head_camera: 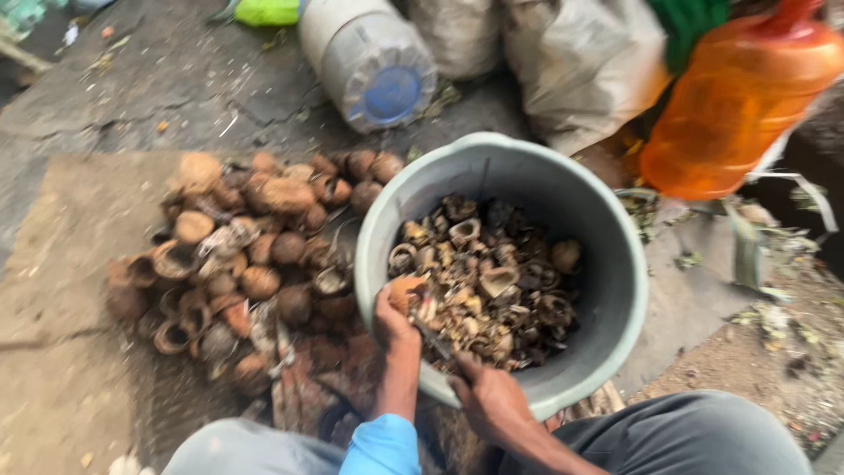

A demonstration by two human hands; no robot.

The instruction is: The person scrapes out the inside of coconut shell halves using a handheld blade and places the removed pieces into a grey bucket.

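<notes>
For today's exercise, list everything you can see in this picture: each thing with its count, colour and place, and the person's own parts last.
Bucket: one, grey-green, centre, part-filled with shell pieces.
Shell pieces: many, brown and cream, inside the bucket.
Husk pile: many, brown, on the ground left of the bucket.
Jug: one, orange, top right.
Drum: one, grey with a blue cap, lying top centre.
Sacks: two or so, grey, top, behind the bucket.
Left hand: holds an orange-brown piece at the bucket rim; blue sleeve.
Right hand: grips a dark tool, blurred, at the bucket's near rim.

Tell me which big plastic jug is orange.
The orange jug at the top right, beyond the grey bucket; the other jug, top centre, is whitish with a blue cap.
</notes>
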